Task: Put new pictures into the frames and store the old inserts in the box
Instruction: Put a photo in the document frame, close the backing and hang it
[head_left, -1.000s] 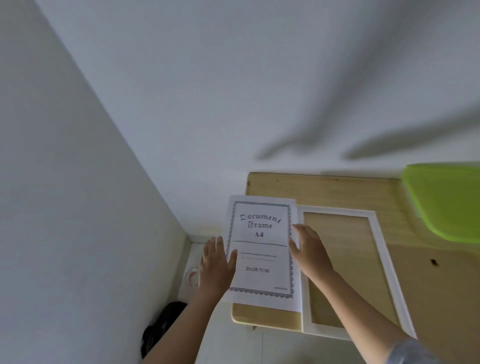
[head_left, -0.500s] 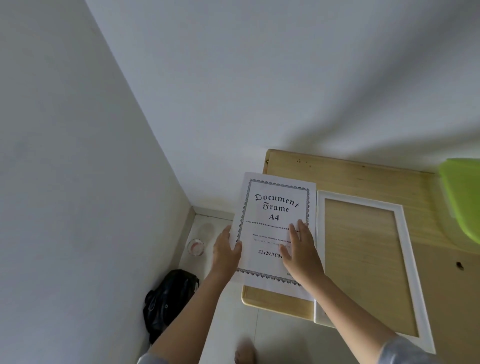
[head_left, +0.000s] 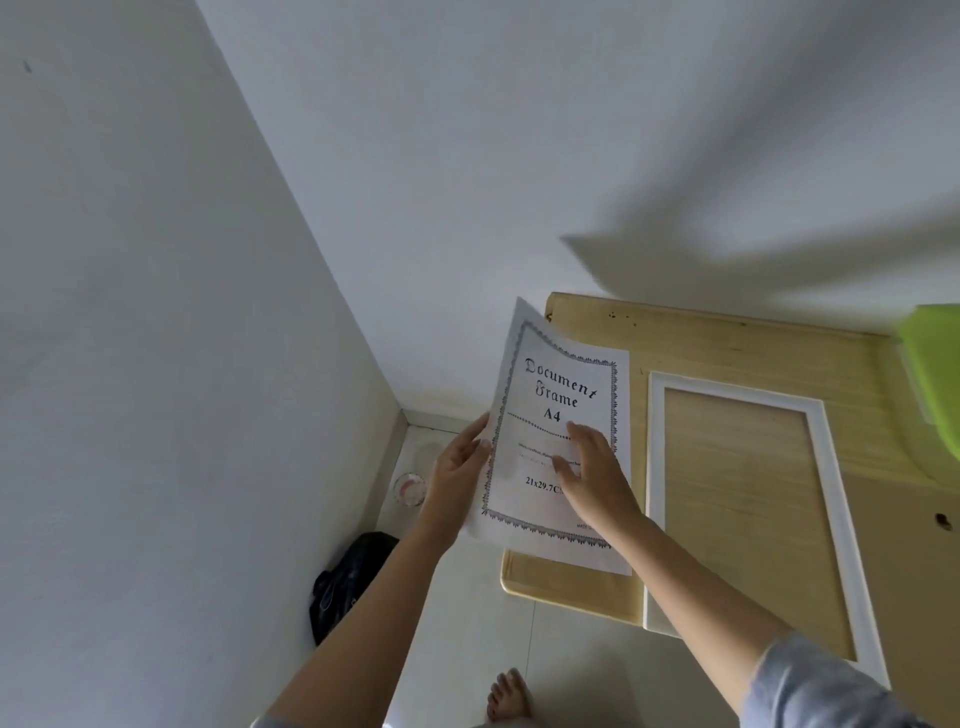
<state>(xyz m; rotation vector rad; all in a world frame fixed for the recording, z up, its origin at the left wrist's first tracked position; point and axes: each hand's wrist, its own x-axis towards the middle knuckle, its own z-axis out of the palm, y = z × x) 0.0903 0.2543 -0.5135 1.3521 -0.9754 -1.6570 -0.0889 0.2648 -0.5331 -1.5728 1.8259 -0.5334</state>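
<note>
The paper insert (head_left: 561, 395), printed "Document Frame A4", lies at the table's (head_left: 753, 343) left edge, near its front-left corner. Its right half rests flat on the wood; its left half is raised and curls upward, overhanging the table edge above the floor.

The left hand (head_left: 457, 467) holds the insert by its raised left edge – thumb on the printed face. The fingers behind the sheet are hidden, so their exact lie cannot be told. The right hand (head_left: 597, 478) rests on the lower middle of the sheet, fingers straight and slightly apart, pressing it down.

The white frame (head_left: 655, 499) lies flat just beside the insert's right edge, not touching it, with bare wood showing through its opening. Its near end projects past the table's front edge. A green box (head_left: 935, 374) sits at the right edge of view, toward the table's back.

Below the left edge – on the floor by the wall – are a black bag (head_left: 348, 577), a small round dish (head_left: 410, 488) and a bare foot (head_left: 509, 693).
</note>
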